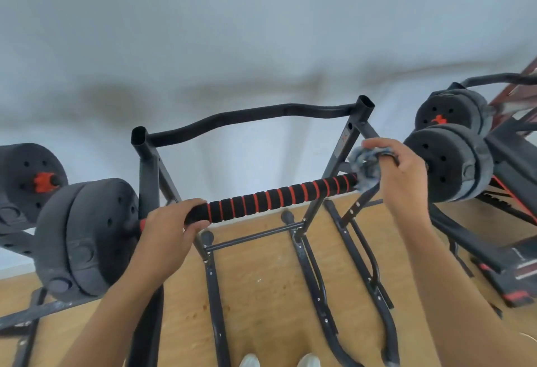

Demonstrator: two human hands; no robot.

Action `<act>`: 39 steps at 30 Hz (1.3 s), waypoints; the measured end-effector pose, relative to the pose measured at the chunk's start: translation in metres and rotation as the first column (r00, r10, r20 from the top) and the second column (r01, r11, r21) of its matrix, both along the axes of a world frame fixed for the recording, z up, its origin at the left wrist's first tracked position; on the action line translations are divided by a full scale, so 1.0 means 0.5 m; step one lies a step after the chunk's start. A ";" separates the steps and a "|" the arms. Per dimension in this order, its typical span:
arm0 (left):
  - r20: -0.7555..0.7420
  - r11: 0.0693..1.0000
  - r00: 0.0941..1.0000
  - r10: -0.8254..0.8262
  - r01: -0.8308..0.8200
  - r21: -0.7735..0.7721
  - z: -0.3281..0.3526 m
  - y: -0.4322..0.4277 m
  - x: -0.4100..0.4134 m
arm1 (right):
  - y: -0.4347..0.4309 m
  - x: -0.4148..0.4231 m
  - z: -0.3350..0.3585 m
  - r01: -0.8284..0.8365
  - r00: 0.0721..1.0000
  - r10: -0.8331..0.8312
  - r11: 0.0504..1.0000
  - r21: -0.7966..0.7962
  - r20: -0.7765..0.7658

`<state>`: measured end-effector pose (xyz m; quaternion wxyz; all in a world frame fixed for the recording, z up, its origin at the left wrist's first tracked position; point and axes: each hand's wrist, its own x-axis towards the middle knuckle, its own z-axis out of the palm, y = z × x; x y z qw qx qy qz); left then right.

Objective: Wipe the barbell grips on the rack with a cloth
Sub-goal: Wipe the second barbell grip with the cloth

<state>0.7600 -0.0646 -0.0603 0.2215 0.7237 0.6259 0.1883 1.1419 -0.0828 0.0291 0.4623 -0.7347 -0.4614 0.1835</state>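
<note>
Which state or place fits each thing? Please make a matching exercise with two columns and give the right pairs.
Things:
1. left hand
2. right hand
3. barbell grip
4. shoes

States or places:
A. black foam with red rings
B. holds the grey cloth at the grip's right end
C. on the wooden floor, bottom edge of view
D. grips the grip's left end

Pairs: 1-D, 2-B, 3-A, 4-C

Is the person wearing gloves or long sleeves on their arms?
No. Both the left hand and the right hand are bare, with no gloves. Both forearms are uncovered as far as the picture shows, so no sleeves are in view. I see no watch, bracelet or ring on either one.
</note>
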 end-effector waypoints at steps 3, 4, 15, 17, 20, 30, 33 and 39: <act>0.050 0.998 0.998 0.029 -0.032 0.058 -0.004 -0.014 0.007 | 0.027 0.064 -0.039 0.021 0.980 0.006 0.991 -0.134 0.199; 0.064 0.997 0.997 0.041 -0.045 0.063 -0.006 -0.016 0.009 | 0.040 0.061 -0.061 -0.013 0.969 0.065 0.977 -0.215 0.237; 0.203 0.999 0.979 0.031 -0.035 0.017 -0.001 -0.033 -0.005 | -0.007 -0.394 -0.161 -0.535 0.845 0.535 0.844 0.016 0.019; 0.226 0.999 0.974 0.011 -0.020 0.036 0.002 -0.035 0.000 | -0.031 -0.454 -0.146 -0.605 0.778 0.604 0.794 0.052 -0.171; 0.215 0.999 0.975 -0.046 0.040 0.032 0.003 -0.034 0.001 | -0.064 -0.456 -0.104 -0.576 0.732 0.561 0.813 0.089 -0.387; 0.092 0.999 0.995 -0.028 0.026 0.025 -0.006 -0.030 0.000 | -0.040 0.040 -0.012 0.061 0.998 -0.062 0.998 0.014 0.029; 0.092 1.000 0.996 -0.003 0.004 -0.010 -0.011 -0.028 -0.005 | -0.001 0.110 -0.070 0.074 0.978 -0.048 0.990 -0.123 0.204; 0.103 0.998 0.993 0.050 -0.052 0.020 -0.012 -0.034 0.005 | 0.064 -0.017 -0.154 -0.074 0.925 0.198 0.931 -0.357 0.324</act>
